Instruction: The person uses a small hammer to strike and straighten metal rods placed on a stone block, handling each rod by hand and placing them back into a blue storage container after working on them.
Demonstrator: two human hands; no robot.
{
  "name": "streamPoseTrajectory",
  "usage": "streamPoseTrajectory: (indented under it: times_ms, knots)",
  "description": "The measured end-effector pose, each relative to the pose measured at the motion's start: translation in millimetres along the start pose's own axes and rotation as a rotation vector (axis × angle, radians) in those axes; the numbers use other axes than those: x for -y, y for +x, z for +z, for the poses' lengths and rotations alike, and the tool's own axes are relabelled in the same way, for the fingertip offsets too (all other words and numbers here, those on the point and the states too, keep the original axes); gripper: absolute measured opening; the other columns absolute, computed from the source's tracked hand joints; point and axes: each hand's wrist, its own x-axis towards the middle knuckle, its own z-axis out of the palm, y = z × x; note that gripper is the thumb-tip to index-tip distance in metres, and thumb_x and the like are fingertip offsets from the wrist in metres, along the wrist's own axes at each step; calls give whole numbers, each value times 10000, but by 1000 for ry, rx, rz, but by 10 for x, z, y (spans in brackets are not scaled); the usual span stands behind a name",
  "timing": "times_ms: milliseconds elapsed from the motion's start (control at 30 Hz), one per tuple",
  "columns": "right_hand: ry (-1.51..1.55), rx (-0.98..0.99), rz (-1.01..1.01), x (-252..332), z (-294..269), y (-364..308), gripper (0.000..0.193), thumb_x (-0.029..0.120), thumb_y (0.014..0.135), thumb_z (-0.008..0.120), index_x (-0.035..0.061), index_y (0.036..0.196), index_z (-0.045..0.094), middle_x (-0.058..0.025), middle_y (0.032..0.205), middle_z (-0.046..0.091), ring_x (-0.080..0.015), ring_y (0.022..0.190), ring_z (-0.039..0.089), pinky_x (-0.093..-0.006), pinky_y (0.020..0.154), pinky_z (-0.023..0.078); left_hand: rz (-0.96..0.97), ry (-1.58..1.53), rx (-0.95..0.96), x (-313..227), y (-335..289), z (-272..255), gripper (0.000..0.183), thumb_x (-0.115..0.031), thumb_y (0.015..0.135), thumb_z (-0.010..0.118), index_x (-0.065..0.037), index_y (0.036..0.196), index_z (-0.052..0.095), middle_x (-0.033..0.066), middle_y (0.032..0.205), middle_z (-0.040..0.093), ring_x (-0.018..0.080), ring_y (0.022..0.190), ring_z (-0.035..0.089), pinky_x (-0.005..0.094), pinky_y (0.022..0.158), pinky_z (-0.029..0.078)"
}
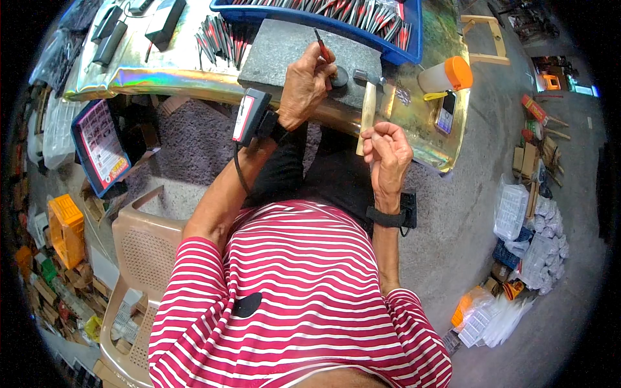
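My left hand (303, 89) is closed around a slim red-and-black screwdriver-like tool (323, 50), its dark thin end pointing away from me. It is over a grey stone block (275, 55) on the bench. Beside those fingers, a dark round piece (339, 77) rests on the block. In my right hand (389, 154) is the lower part of a hammer's pale wooden handle (368, 110), pinched between thumb and fingers. The hammer's metal head lies at the block's right edge.
Behind the block stands a blue tray (407, 55) full of similar red-and-black tools. A loose bunch (220, 40) lies left of the block, near black boxes (165, 24). To the right are an orange-lidded bottle (446, 75) and a phone (446, 113). A plastic chair (145, 249) is at my left.
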Motion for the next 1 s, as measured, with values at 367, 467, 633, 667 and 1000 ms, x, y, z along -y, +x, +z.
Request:
streamPoseTrajectory:
  times_ms: [367, 467, 633, 667, 1000]
  knots:
    - [-31, -6, 11, -8, -22, 22, 127, 22, 782, 477, -33, 894, 455, -138, 732, 563, -96, 510, 485, -174, 415, 381, 10, -13, 13, 17, -4, -1, 97, -9, 783, 497, -49, 857, 450, 25, 620, 532, 71, 491, 496, 202, 397, 383]
    - [-32, -11, 27, -10, -25, 27, 123, 16, 780, 470, -33, 892, 457, -137, 731, 564, -95, 509, 485, -176, 411, 381, 21, -31, 12, 25, -5, 4, 93, -13, 786, 498, -49, 856, 448, 21, 621, 533, 68, 491, 490, 200, 398, 383]
    - [-21, 2, 19, -16, -30, 31, 123, 23, 785, 474, -30, 894, 459, -138, 735, 564, -90, 506, 487, -165, 402, 378, 35, -36, 5, 47, 3, 8, 93, -10, 787, 499, -51, 856, 451, 20, 621, 535, 68, 490, 489, 202, 406, 382]
    - [-21, 2, 19, -15, -30, 32, 123, 23, 785, 474, -30, 894, 459, -138, 735, 564, -90, 506, 487, -165, 402, 378, 35, -37, 5, 40, 2, 6, 93, -10, 787, 499, -51, 856, 451, 20, 621, 535, 68, 490, 489, 202, 406, 382]
    - [-10, 6, 37, -21, -28, 44, 128, 23, 785, 483, -32, 897, 458, -141, 736, 563, -88, 512, 493, -163, 399, 379, 49, 37, 48, 91, 23, -12, 96, 3, 783, 494, -44, 860, 460, 38, 674, 543, 96, 542, 502, 229, 466, 405]
